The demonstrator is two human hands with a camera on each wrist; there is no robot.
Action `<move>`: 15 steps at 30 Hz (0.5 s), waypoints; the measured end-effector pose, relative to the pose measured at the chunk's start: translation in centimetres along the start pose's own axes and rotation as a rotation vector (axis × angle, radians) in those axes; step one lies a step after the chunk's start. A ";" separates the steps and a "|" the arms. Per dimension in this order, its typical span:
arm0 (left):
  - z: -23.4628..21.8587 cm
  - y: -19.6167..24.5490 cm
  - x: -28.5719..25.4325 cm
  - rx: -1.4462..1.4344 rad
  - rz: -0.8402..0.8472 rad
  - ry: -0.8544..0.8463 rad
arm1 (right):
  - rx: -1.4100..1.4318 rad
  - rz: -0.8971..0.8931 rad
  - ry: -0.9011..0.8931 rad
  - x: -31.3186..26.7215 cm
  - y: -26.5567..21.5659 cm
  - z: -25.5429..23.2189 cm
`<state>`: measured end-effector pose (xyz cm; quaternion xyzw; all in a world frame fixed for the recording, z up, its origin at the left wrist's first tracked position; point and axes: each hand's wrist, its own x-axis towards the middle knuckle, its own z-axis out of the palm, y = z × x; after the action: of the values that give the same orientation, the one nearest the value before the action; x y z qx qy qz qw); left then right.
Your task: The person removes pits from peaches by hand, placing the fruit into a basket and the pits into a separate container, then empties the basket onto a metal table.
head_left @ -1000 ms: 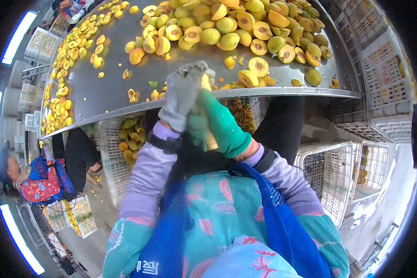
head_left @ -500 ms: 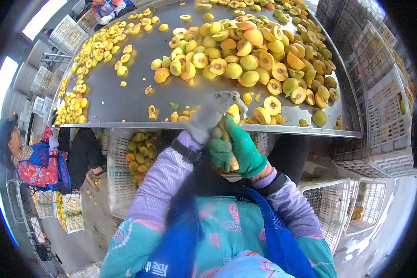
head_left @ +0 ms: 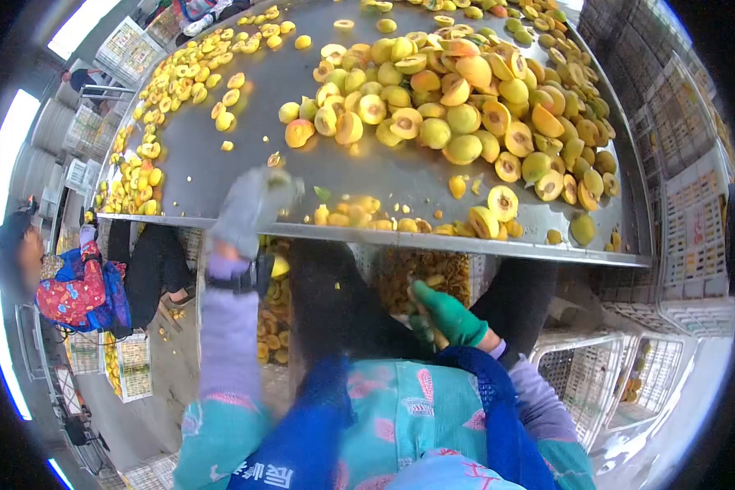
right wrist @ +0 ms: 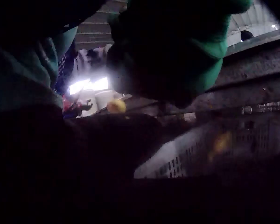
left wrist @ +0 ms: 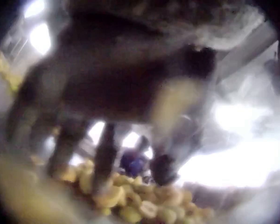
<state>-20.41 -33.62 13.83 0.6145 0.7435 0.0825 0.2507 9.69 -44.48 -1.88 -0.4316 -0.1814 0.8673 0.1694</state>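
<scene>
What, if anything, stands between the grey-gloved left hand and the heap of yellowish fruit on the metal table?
Nothing visible blocks the left hand from the heap; only a small yellowish scrap lies on the table, just past the hand.

fruit-processing workshop | long metal worktable (head_left: 212, 175) heaped with halved yellow fruit (head_left: 406, 122) | stacked plastic crates (head_left: 694, 220) | seated worker alongside (head_left: 73, 290) | bright strip lights
</scene>
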 end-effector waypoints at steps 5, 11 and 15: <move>4.2 -4.4 17.2 0.408 0.274 0.542 | -0.364 -0.175 -0.025 -1.4 -4.2 3.4; 3.9 -5.2 13.2 -1.093 0.275 -0.193 | -0.487 -0.698 0.146 0.9 -7.6 4.5; 8.5 -1.4 7.1 -1.381 0.251 -0.178 | -1.281 -1.583 0.437 4.2 -9.6 6.6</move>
<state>-18.40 -28.69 3.95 0.4007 0.4214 0.5130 0.6315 3.29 -35.26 3.42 -0.3459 -0.8044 0.1525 0.4583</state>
